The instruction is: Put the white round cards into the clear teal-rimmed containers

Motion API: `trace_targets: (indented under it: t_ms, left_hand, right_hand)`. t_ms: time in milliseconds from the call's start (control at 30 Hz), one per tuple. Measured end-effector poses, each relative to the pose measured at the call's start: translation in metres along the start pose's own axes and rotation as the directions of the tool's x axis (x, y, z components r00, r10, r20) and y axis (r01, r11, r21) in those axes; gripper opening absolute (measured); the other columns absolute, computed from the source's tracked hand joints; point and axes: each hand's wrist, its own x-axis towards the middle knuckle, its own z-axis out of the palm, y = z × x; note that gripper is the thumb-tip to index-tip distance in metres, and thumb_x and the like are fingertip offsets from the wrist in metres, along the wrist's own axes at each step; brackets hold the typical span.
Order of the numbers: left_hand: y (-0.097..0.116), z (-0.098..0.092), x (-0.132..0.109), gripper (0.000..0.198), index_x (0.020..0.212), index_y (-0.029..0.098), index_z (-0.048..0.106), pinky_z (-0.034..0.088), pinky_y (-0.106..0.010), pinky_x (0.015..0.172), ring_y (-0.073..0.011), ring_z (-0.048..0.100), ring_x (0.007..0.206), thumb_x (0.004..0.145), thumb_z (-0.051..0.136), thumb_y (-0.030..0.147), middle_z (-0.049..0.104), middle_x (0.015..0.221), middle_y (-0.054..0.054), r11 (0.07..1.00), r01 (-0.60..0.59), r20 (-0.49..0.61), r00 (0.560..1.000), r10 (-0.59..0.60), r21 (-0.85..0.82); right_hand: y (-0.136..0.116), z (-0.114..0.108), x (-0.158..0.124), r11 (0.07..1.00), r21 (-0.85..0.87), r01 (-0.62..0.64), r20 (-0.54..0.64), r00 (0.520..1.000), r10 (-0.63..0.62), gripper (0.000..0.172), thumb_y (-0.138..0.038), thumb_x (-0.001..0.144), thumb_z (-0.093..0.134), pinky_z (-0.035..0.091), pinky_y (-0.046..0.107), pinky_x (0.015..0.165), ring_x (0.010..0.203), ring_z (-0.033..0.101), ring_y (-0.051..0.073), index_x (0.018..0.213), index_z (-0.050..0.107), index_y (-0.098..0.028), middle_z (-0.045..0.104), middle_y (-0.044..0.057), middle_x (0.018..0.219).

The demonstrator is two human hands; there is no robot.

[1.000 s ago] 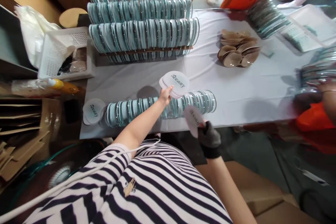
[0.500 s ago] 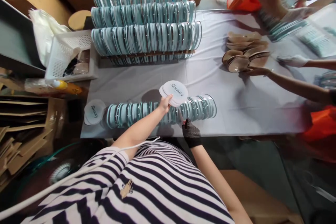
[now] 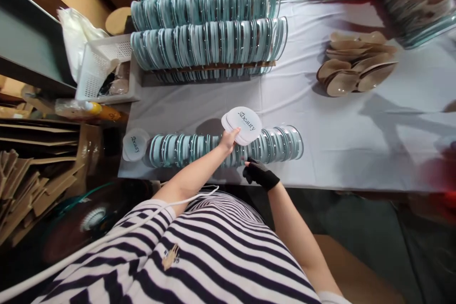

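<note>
My bare left hand (image 3: 229, 139) is closed on several white oval cards (image 3: 244, 124) printed "beauty", held above a long row of teal-edged clear discs (image 3: 281, 145). My right hand (image 3: 259, 173), in a black glove with bare fingertips, is at the row's front side, just below the cards. Its fingers are curled, and whether anything small lies between them cannot be made out. At the left end of the row, another "beauty" card (image 3: 136, 145) lies on the table. Part of the row is hidden behind my left hand and forearm.
Three tiers of similar discs (image 3: 210, 45) stand at the back of the white-covered table (image 3: 192, 99). A white basket (image 3: 85, 73) sits to their left. Tan cup-shaped pieces (image 3: 342, 83) lie to the right. A blurred co-worker's arm is at the upper right.
The view has shifted slightly right. My right hand has drawn back a little from the row, and the thin piece at its fingertips no longer shows. The co-workers' hands have left the tan pieces.
</note>
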Motion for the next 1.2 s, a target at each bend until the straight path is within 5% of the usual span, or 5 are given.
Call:
trace_targets:
  t_ms: [167,500,733,967,1200]
  left_hand:
    - [0.002,0.002,-0.01,0.029,0.101,0.01,0.071,0.047,-0.045,0.106,-0.0262,0.067,0.111,0.072,0.072,0.007,0.077,0.098,-0.01,1.0,0.003,0.046,0.999,-0.005,0.03]
    - [0.034,-0.039,-0.048,0.028,0.089,0.013,0.072,0.049,-0.045,0.1,-0.0292,0.069,0.104,0.062,0.081,0.015,0.076,0.092,-0.01,0.989,0.087,0.13,0.986,-0.103,0.122]
    - [0.045,-0.042,-0.034,0.026,0.095,0.012,0.072,0.049,-0.046,0.103,-0.028,0.069,0.106,0.07,0.076,0.01,0.077,0.093,-0.009,0.987,0.129,0.161,0.977,-0.143,0.09]
    - [0.047,-0.045,-0.01,0.027,0.104,0.01,0.07,0.048,-0.043,0.106,-0.0241,0.068,0.11,0.078,0.066,0.002,0.077,0.098,-0.01,0.993,0.114,0.034,0.993,-0.113,-0.007]
    - [0.042,-0.039,-0.007,0.027,0.106,0.011,0.069,0.049,-0.043,0.105,-0.0239,0.067,0.112,0.08,0.066,0.006,0.076,0.104,-0.01,0.999,0.053,-0.061,0.997,-0.053,-0.015]
  right_hand:
    - [-0.026,-0.02,-0.014,0.95,-0.305,-0.073,-0.28,0.96,-0.016,0.03,-0.043,0.088,0.056,0.052,0.037,0.071,0.068,0.065,0.021,0.086,0.067,-0.015,0.069,0.01,0.07]
    - [-0.073,0.009,-0.016,0.781,-0.564,0.269,-0.695,0.357,-0.624,0.047,-0.042,0.089,0.046,0.042,0.046,0.107,0.127,0.051,0.028,0.125,0.06,-0.015,0.058,0.017,0.134]
    - [-0.032,0.042,-0.054,0.986,-0.162,0.05,-0.957,0.234,-0.169,0.051,-0.049,0.09,0.043,0.052,0.037,0.074,0.092,0.066,0.028,0.117,0.063,-0.011,0.07,0.019,0.103]
    - [0.012,0.1,-0.079,0.807,-0.498,-0.317,-0.638,0.764,-0.094,0.034,-0.033,0.089,0.053,0.041,0.029,0.062,0.074,0.066,0.023,0.117,0.065,-0.017,0.071,0.012,0.087]
    - [-0.037,0.078,-0.034,0.749,-0.57,-0.339,-0.626,0.769,-0.128,0.039,-0.038,0.1,0.034,0.033,0.026,0.06,0.068,0.062,0.018,0.123,0.054,-0.015,0.07,0.011,0.087]
